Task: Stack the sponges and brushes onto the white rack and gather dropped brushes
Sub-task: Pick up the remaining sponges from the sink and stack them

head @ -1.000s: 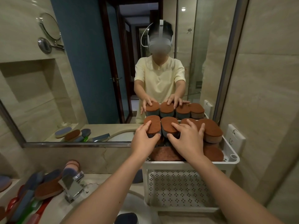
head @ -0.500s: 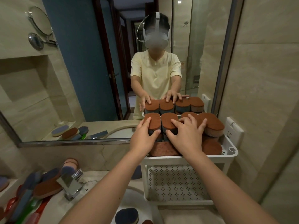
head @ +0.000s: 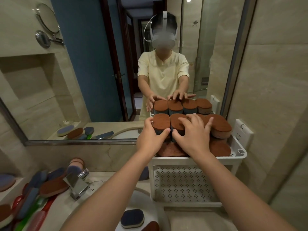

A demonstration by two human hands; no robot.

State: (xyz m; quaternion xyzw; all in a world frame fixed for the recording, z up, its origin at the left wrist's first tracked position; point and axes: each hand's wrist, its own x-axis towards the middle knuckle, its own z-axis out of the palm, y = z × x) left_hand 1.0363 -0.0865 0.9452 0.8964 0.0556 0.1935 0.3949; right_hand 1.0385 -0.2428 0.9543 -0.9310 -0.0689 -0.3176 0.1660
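A white rack (head: 196, 158) stands against the mirror at the right. Its top tier carries several brown-topped sponges stacked in layers. My left hand (head: 150, 139) clasps the left upper sponge (head: 160, 121) from its left side and front. My right hand (head: 194, 135) lies over the sponge beside it (head: 175, 120), fingers spread, thumb at its front. Another brown sponge (head: 220, 125) sits at the right of the top layer. A pile of sponges and long-handled brushes (head: 31, 195) lies at the lower left of the counter.
The rack's perforated lower tier (head: 181, 184) holds nothing visible. A chrome faucet (head: 76, 183) stands over the sink, where a blue sponge (head: 132, 218) and a brown one (head: 152, 226) lie. A wall socket (head: 242, 132) sits right of the rack. The mirror reflects me.
Both hands stay on the two front upper sponges. My right thumb has slid down to the sponge's front. The view has tilted down, showing the sponges in the sink.
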